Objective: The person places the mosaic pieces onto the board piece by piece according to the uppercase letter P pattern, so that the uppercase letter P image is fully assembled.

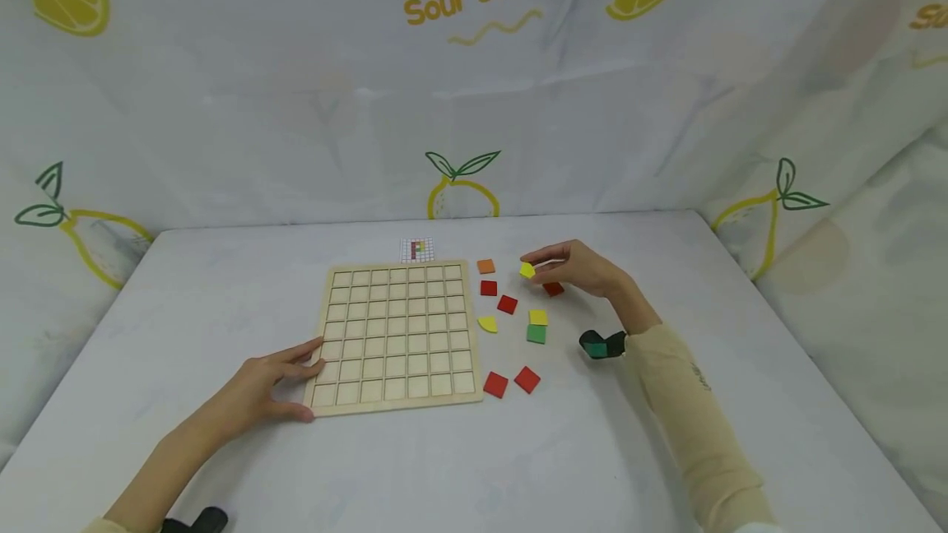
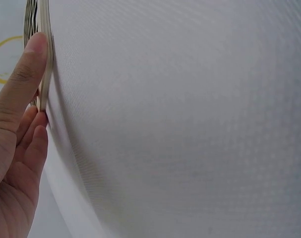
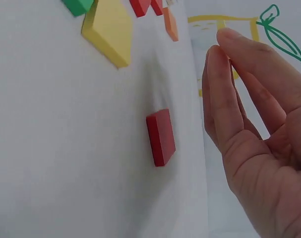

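At the left edge of a wooden grid board (image 1: pixel 396 344), my left hand (image 1: pixel 270 385) rests with fingers fairly straight and the thumb by the near corner. The left wrist view shows this hand (image 2: pixel 21 119) touching the board's thin edge (image 2: pixel 47 74). My right hand (image 1: pixel 578 267) is raised above the table and pinches a small yellow tile (image 1: pixel 527 270) between thumb and fingers. In the right wrist view the fingertips of that hand (image 3: pixel 254 104) meet, and the tile is hard to make out. Below it lies a red tile (image 3: pixel 161 138).
Right of the board lie several red tiles (image 1: pixel 507 304), an orange tile (image 1: pixel 485 266), a yellow quarter-round tile (image 1: pixel 487 324), and a yellow square (image 1: pixel 537 317) touching a green square (image 1: pixel 536 334). A small printed pattern card (image 1: pixel 417 250) lies behind the board. A lemon-print curtain (image 1: pixel 296 105) hangs behind.
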A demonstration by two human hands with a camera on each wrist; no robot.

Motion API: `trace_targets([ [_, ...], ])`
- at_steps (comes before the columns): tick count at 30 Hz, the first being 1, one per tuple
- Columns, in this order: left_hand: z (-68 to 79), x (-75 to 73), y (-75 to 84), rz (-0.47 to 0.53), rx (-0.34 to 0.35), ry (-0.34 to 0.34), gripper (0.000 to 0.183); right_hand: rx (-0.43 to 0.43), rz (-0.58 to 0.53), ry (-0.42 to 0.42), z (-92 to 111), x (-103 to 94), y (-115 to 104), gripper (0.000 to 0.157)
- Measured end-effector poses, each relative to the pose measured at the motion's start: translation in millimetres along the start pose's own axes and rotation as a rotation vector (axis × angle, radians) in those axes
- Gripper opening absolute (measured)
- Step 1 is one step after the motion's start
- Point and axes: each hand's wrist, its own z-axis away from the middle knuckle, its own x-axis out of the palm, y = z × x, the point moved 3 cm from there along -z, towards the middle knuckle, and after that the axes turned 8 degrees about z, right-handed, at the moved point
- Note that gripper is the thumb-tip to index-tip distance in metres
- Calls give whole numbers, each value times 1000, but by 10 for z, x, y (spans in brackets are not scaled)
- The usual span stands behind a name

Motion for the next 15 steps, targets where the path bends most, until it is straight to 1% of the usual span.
trace_targets([
  [4, 8, 2, 2, 1, -5, 1, 68, -7, -46, -42, -12, 75, -8, 44],
  [8, 14, -3, 0, 1, -16, 0, 68, -17, -59, -62, -59, 156, -55, 42],
  [13, 3, -8, 7, 24, -21, -6, 70, -1, -53, -45, -118, 258, -150, 42],
  [15, -3, -10, 11, 20, -22, -5, 69, 18, -78, -42, -142, 306, -185, 43],
])
